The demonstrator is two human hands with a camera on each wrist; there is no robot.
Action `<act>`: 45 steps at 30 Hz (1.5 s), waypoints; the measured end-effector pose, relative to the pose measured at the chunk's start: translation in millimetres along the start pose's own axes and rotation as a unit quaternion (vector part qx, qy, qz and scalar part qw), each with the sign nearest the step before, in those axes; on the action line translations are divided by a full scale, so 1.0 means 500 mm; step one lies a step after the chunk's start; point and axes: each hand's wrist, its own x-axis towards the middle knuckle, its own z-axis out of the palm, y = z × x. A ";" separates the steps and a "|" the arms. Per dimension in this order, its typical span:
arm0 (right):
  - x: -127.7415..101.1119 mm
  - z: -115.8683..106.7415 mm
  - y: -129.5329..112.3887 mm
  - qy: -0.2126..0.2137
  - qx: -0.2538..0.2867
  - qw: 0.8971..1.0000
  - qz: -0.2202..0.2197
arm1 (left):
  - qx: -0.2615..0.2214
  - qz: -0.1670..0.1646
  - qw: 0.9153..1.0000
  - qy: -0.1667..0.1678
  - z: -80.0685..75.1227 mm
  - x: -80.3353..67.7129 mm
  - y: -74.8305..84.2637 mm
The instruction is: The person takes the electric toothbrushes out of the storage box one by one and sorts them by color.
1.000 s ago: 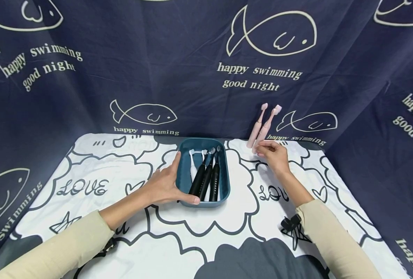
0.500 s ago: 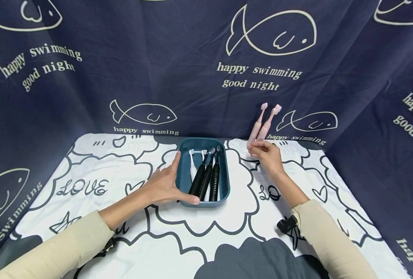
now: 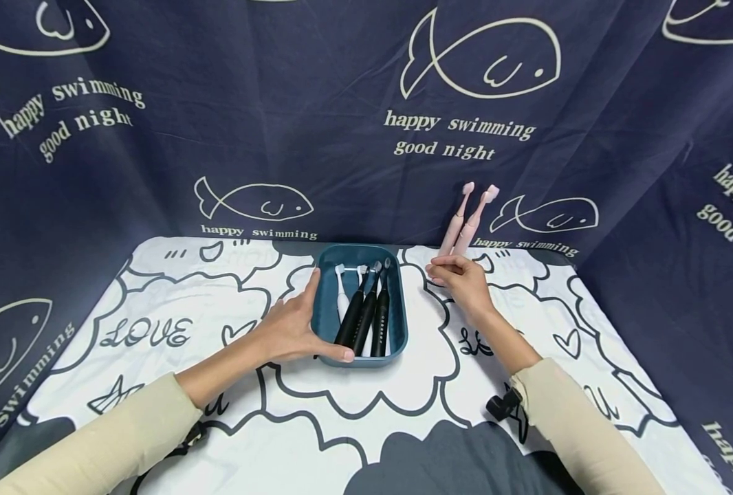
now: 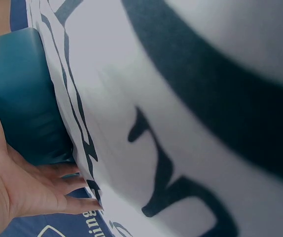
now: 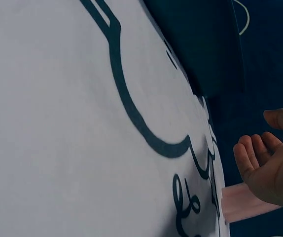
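Observation:
A blue-green tray holds white and black electric toothbrushes lying side by side. My left hand spreads along the tray's left side, its thumb across the front rim. In the left wrist view, the straight fingers of that hand lie by the tray's wall. Two pink electric toothbrushes stand at the back right, leaning on the curtain. My right hand is just in front of them, partly covering their lower ends. Its fingers are loosely curled around nothing in the right wrist view.
A white cloth with black doodles covers the table. Behind it and at both sides hangs a dark blue curtain with fish prints. A small black device sits at my right wrist.
My right hand has slid left, from beside the pink toothbrushes to in front of their bases. The left hand, the tray and the toothbrushes stay in place.

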 end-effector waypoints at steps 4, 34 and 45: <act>-0.009 0.011 -0.002 -0.013 0.003 1.000 0.003 | -0.003 -0.002 1.000 -0.003 0.001 0.000 0.001; -0.051 0.088 -0.021 -0.056 -0.083 0.993 -0.062 | -0.016 -0.007 1.000 -0.001 -0.001 -0.001 0.001; -0.060 0.108 -0.028 -0.029 -0.165 0.984 -0.066 | -0.012 -0.010 1.000 -0.004 -0.001 0.000 0.001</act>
